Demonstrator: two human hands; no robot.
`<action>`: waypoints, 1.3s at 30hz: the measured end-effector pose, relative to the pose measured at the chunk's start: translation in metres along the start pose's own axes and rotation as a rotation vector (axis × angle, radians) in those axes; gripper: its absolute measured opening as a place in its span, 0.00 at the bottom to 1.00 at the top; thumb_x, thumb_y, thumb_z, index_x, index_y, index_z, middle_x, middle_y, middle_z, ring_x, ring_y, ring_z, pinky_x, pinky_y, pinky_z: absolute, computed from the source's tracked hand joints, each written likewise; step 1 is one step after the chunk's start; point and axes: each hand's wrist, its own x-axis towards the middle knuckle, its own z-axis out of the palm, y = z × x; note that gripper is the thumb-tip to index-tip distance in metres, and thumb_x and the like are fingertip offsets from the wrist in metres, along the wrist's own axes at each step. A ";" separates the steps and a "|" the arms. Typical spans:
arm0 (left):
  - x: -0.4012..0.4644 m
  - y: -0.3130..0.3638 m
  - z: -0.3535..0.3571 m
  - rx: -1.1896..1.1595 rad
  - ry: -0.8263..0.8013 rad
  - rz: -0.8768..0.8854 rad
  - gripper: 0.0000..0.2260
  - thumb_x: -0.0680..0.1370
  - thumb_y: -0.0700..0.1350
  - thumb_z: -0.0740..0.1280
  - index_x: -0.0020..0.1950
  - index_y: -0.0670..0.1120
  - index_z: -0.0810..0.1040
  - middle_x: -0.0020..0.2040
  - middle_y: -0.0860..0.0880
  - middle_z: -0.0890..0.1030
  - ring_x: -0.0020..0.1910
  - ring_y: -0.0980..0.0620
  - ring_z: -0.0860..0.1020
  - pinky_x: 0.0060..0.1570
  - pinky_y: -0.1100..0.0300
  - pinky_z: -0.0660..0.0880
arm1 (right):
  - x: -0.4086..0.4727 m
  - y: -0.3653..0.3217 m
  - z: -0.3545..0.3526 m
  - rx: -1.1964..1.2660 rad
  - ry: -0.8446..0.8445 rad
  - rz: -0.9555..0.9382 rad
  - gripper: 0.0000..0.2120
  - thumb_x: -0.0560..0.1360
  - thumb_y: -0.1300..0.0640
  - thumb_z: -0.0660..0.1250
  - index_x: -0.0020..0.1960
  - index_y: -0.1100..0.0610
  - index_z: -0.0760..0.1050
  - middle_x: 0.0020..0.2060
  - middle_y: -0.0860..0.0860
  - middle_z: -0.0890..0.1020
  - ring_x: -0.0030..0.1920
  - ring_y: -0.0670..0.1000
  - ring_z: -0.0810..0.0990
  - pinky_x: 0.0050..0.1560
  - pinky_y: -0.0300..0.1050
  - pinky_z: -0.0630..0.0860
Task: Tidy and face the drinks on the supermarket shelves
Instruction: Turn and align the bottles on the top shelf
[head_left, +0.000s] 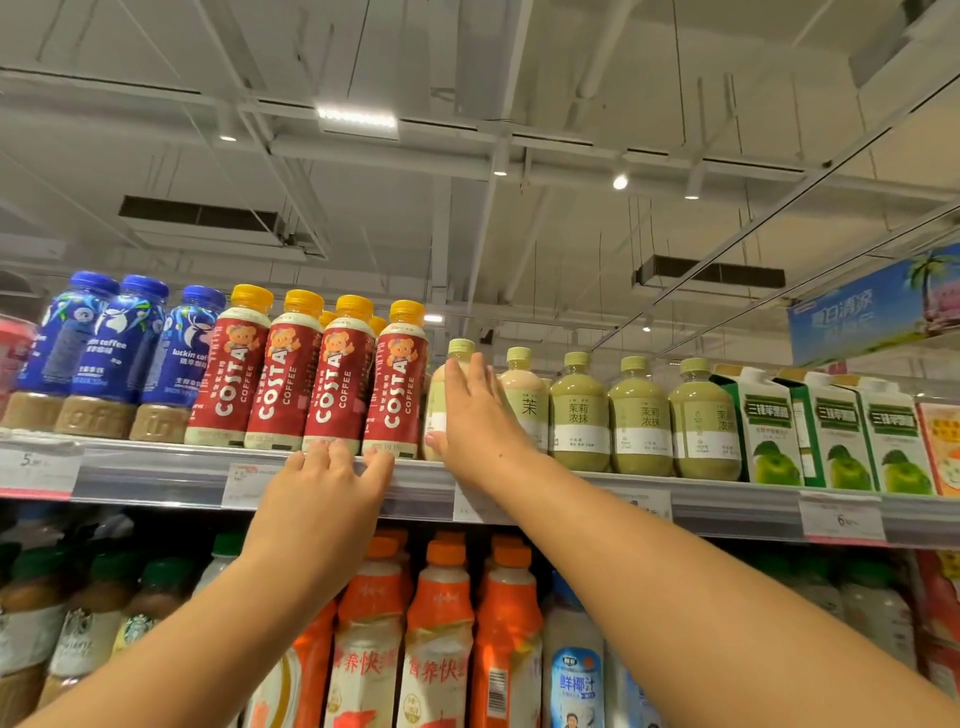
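Note:
On the top shelf (156, 470) stand three blue coffee bottles (119, 348), a row of red Costa coffee bottles (337, 379) with yellow caps, pale green-capped tea bottles (579, 415) and green apple-juice cartons (769, 431). My right hand (475, 410) wraps around the leftmost pale tea bottle (437, 395), thumb at its base, fingers across its front. My left hand (332, 480) rests on the shelf's front edge, its fingertips touching the bases of two Costa bottles.
The shelf below holds orange-capped milk-drink bottles (441, 623), Starbucks bottles (83, 634) at the left and a coconut-juice bottle (576, 675) at the right. Price tags (841, 519) line the shelf rail. A blue banner (872, 312) hangs at upper right.

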 end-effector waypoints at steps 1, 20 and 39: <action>0.000 0.000 0.000 0.001 0.002 0.002 0.17 0.79 0.46 0.58 0.67 0.48 0.61 0.58 0.46 0.74 0.57 0.45 0.73 0.55 0.55 0.70 | -0.002 0.000 0.000 0.023 0.001 -0.005 0.43 0.79 0.53 0.66 0.79 0.54 0.39 0.78 0.57 0.36 0.77 0.58 0.36 0.76 0.55 0.44; -0.003 -0.015 0.037 -0.191 0.091 0.012 0.32 0.62 0.42 0.80 0.62 0.46 0.70 0.57 0.45 0.75 0.56 0.38 0.75 0.46 0.40 0.74 | -0.107 0.010 0.033 -0.199 -0.047 -0.234 0.47 0.71 0.50 0.68 0.79 0.60 0.43 0.78 0.58 0.41 0.77 0.59 0.35 0.74 0.56 0.30; -0.107 -0.220 0.055 -0.136 -0.133 -0.010 0.37 0.73 0.49 0.67 0.79 0.47 0.54 0.80 0.43 0.49 0.78 0.43 0.50 0.74 0.44 0.51 | -0.115 -0.042 0.061 -0.431 -0.015 0.235 0.44 0.73 0.59 0.61 0.78 0.60 0.35 0.76 0.57 0.31 0.76 0.59 0.32 0.76 0.57 0.39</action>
